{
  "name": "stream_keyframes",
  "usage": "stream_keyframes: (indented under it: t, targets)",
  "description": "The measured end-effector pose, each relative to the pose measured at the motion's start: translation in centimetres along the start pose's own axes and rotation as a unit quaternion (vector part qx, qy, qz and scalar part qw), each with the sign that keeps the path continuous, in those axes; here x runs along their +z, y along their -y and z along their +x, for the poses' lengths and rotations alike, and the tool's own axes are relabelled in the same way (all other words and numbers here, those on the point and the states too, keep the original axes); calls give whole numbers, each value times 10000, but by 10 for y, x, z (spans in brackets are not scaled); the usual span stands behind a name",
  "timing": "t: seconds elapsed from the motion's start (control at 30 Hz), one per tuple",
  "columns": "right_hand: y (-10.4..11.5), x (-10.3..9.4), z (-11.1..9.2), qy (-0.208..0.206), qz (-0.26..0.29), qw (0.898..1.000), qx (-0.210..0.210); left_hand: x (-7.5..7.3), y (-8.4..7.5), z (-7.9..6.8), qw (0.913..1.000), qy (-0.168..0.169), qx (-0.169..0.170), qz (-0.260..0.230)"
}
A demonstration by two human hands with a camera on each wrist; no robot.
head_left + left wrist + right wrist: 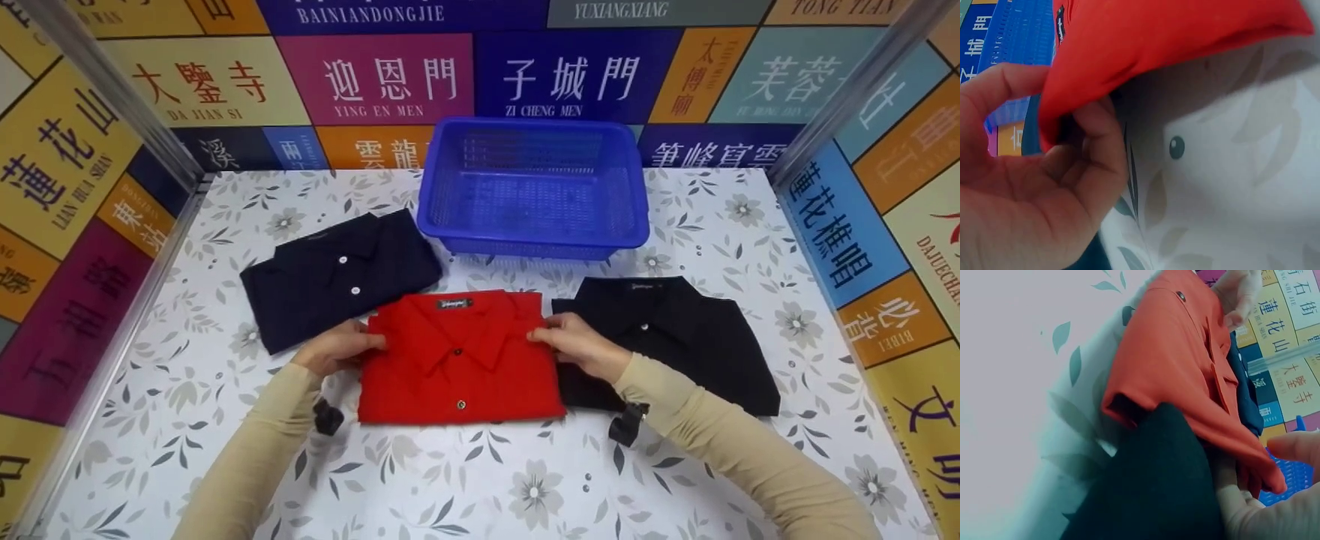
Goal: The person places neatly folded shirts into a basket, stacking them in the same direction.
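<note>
Red shirt (472, 386) is folded right in front of you, collar (492, 339) toward 12, and you've got it clamped on both sides. Your left hand (336, 348) pinches the edge between 9 and 10 o'clock, thumb on top and fingers curled underneath. Your right hand (589, 346) has the matching edge between 2 and 3, thumb over, fingers tucked under the cloth.

Honestly, I'd check you've got every layer before any weight goes on it; the wrist views don't show me how deep your fingers reach. Both grips sit up toward the collar end, so the 6 o'clock edge will probably droop if you lift. Sliding both hands lower and further under should help. Keep them level and lightly apart, otherwise the front may bunch.

Watch the black shirt (694, 349) at 3, it's super close and I can't tell if they overlap. Navy shirt (315, 289) lies at 10, just beside your left hand. Basket (525, 244) sits at 1, further back on the table (427, 487).
</note>
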State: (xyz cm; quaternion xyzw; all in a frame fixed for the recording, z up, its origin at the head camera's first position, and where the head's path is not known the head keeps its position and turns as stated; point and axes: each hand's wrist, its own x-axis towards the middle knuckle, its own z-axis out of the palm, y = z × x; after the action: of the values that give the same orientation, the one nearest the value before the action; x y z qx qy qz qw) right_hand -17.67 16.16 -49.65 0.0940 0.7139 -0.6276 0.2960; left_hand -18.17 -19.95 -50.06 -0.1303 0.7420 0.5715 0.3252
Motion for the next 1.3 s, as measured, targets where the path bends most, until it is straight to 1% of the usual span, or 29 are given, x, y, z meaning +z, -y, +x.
stream_keyframes:
  t: [0.07,0.17,0.23,0.37,0.53,0.63,0.7,0.87,1.0,1.1,1.17,1.23,1.3]
  targets:
    - [2,-2,-1,90,-103,9999,-85,1,-2,0,9998,179,0,28]
    - [6,-5,-3,156,-345,9990,-255,1,-7,-2,9988,474,101,-24]
    - [8,-7,-5,171,-520,9977,-409,-1,-10,-5,9973,685,239,-59]
    - [13,-10,-11,308,-736,9944,-697,-5,-17,-14,9937,967,562,-92]
    - [18,-19,-23,552,-641,9917,-965,-3,-27,-29,9901,1107,863,-13]
    - [23,-25,-31,627,-594,9895,-1160,-2,-34,-36,9878,1157,1040,-33]
    - [27,-30,-37,628,-679,9872,-1300,-1,-40,-40,9858,1211,1165,-49]
    - [38,-41,-49,488,-1139,9799,-1560,0,-56,-47,9802,1359,1431,136]
    - [48,-48,-58,313,-1682,9672,-1878,0,-69,-50,9757,1444,1610,345]
    - [58,-53,-64,104,-1978,9598,-1988,0,-81,-52,9731,1457,1750,357]
    - [66,-57,-68,-84,-2056,9583,-1985,0,-89,-53,9723,1446,1817,258]
    - [74,-61,-72,-311,-2102,9563,-2008,2,-97,-53,9723,1362,1885,245]
    - [82,-66,-73,-545,-2065,9534,-2130,4,-107,-52,9724,1254,1948,266]
